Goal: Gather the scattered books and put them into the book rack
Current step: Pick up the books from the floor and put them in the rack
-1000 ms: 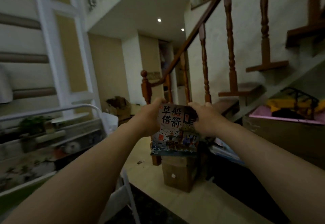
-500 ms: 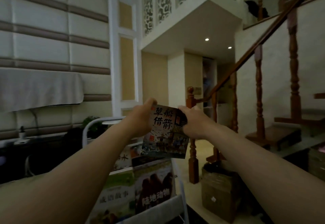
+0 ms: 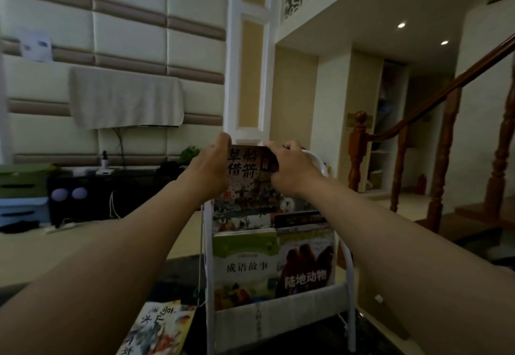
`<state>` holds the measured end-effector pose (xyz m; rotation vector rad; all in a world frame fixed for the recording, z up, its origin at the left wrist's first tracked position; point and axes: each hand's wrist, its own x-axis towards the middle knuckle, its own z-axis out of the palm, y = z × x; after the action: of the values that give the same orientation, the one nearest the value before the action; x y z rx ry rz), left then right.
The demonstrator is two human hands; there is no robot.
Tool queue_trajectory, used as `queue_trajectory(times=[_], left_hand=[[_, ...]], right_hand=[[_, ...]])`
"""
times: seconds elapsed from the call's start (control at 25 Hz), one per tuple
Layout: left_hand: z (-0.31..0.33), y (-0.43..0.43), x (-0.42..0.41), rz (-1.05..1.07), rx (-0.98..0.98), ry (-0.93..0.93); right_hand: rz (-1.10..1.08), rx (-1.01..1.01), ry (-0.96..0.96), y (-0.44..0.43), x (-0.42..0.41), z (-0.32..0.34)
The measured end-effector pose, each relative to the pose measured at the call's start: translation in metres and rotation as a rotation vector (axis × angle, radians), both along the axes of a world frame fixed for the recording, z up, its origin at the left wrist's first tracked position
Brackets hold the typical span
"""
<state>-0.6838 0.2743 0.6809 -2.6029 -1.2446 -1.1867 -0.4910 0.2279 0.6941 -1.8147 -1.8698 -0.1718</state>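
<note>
A picture book (image 3: 245, 184) with large black characters on its cover is held upright at the top of the white book rack (image 3: 347, 265). My left hand (image 3: 210, 169) grips its left upper edge and my right hand (image 3: 289, 170) grips its right upper corner. Its lower edge overlaps the books behind the rack's upper tier. In the lower pocket stand a green-covered book (image 3: 245, 265) and a brown animal book (image 3: 306, 268). Another colourful book (image 3: 158, 326) lies flat on the dark surface left of the rack's foot.
A dark low cabinet (image 3: 133, 193) with small devices runs along the padded wall on the left. A wooden staircase with banister (image 3: 401, 159) rises on the right. Pale floor lies between them.
My view swung left from the staircase to the rack. Both hands carried the book along and now hold it right over the rack's top tier.
</note>
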Motion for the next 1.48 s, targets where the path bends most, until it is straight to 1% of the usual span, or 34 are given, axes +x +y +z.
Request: queue_trajectory(times=[0.12, 0.28, 0.36, 0.44, 0.56, 0.68, 0.8, 1.0, 1.28, 1.4, 1.48], left_hand=[[-0.023, 0.016, 0.001, 0.074, 0.014, 0.013], [-0.05, 0.041, 0.01, 0.133, 0.093, 0.102], [-0.059, 0.048, 0.014, 0.215, 0.14, 0.179], [-0.067, 0.049, 0.015, 0.355, 0.246, 0.31], [-0.075, 0.051, 0.016, 0.515, 0.334, 0.448], [-0.079, 0.052, 0.021, 0.589, 0.332, 0.53], [-0.082, 0.054, 0.03, 0.614, 0.312, 0.588], [-0.089, 0.055, 0.037, 0.608, 0.317, 0.712], [-0.088, 0.053, 0.038, 0.59, 0.33, 0.743], [-0.08, 0.048, 0.039, 0.554, 0.302, 0.765], [-0.071, 0.044, 0.042, 0.51, 0.273, 0.731]], right_hand=[[0.019, -0.038, 0.03, 0.017, -0.002, -0.014], [0.034, -0.111, 0.055, 0.034, 0.004, -0.037], [0.048, -0.137, 0.086, 0.041, 0.006, -0.048], [0.043, -0.171, 0.1, 0.046, 0.006, -0.058], [0.028, -0.213, 0.059, 0.055, 0.003, -0.075], [-0.028, -0.2, -0.044, 0.062, -0.003, -0.088], [-0.053, -0.174, -0.106, 0.066, -0.006, -0.096], [-0.075, -0.204, -0.184, 0.07, -0.003, -0.108], [-0.12, -0.234, -0.252, 0.073, -0.007, -0.112], [-0.109, -0.281, -0.24, 0.065, -0.003, -0.106], [-0.099, -0.27, -0.228, 0.057, 0.004, -0.1]])
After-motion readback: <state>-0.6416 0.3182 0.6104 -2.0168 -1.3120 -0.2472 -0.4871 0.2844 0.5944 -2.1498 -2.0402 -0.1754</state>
